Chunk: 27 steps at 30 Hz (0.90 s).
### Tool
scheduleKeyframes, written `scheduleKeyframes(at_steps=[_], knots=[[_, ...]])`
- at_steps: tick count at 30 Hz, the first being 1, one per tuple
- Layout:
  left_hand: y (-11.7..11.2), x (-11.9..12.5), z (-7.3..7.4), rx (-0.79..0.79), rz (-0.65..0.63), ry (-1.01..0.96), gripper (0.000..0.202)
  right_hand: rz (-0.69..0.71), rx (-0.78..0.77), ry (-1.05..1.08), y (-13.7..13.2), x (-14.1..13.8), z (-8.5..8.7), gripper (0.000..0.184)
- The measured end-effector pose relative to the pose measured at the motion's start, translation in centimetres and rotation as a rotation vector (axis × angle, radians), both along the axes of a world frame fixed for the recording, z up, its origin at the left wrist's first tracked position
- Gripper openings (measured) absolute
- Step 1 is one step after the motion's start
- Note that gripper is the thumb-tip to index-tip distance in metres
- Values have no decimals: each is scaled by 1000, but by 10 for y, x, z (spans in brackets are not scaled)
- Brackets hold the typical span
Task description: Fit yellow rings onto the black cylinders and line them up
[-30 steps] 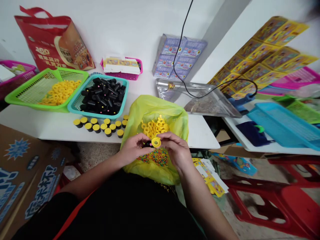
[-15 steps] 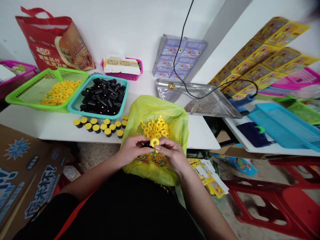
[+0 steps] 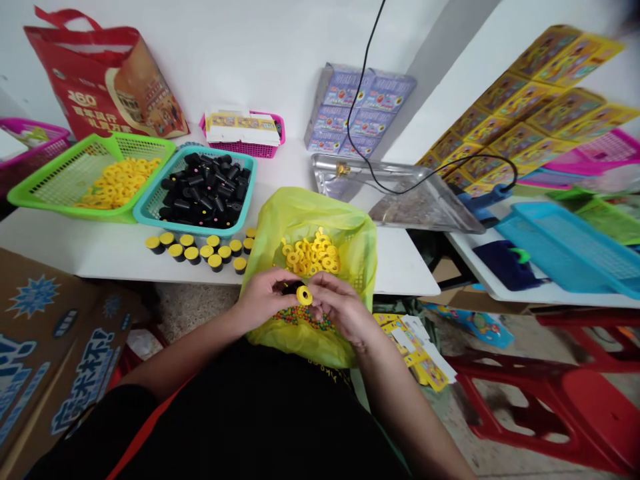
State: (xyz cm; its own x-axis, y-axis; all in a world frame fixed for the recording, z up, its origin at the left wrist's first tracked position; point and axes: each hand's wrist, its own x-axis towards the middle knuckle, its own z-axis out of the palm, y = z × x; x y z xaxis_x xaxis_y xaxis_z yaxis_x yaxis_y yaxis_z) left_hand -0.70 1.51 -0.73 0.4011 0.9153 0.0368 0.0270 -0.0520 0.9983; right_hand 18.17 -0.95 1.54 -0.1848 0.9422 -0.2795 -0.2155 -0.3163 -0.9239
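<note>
My left hand (image 3: 264,298) and my right hand (image 3: 338,308) meet over an open yellow plastic bag (image 3: 350,233) on my lap. Between their fingertips sits a yellow ring cap (image 3: 303,295) pressed on a small black tube (image 3: 290,289), which my left fingers pinch. The bag holds a pile of yellow rings (image 3: 311,255) and small coloured beads (image 3: 306,317). On the white table (image 3: 100,253), just left of the bag, stand two rows of black tubes with yellow caps (image 3: 200,248).
A teal basket of black tubes (image 3: 203,192) and a green basket of yellow rings (image 3: 95,180) sit behind the rows. A red bag (image 3: 103,77), a pink basket (image 3: 243,132), boxes (image 3: 357,110), a metal tray (image 3: 400,193) with a black cable, red stools (image 3: 545,407) and cardboard (image 3: 45,347) surround me.
Both hands have drawn slightly down and toward me over the bag, and the yellow ring cap now lies flatter on the black tube.
</note>
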Motion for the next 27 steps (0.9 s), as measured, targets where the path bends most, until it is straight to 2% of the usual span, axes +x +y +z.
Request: scheduleKeyframes(at_steps=[3, 6, 11, 14, 21, 27], knots=[[0, 1, -1, 0, 18, 18, 29, -93, 79, 9, 1, -6, -8, 34], [0, 0, 1, 8, 28, 12, 27, -147, 37, 74, 2, -8, -13, 34], [0, -1, 6, 20, -8, 47, 28, -90, -125, 227, 4, -5, -12, 31], [-1, -1, 8, -34, -46, 0, 27, -66, -150, 276, 5, -5, -14, 30], [-1, 1, 4, -66, -15, -52, 27, -127, -157, 247, 4, -10, -19, 33], [-2, 3, 2, -8, 46, 26, 24, -275, -36, 131, 1, -18, -16, 34]])
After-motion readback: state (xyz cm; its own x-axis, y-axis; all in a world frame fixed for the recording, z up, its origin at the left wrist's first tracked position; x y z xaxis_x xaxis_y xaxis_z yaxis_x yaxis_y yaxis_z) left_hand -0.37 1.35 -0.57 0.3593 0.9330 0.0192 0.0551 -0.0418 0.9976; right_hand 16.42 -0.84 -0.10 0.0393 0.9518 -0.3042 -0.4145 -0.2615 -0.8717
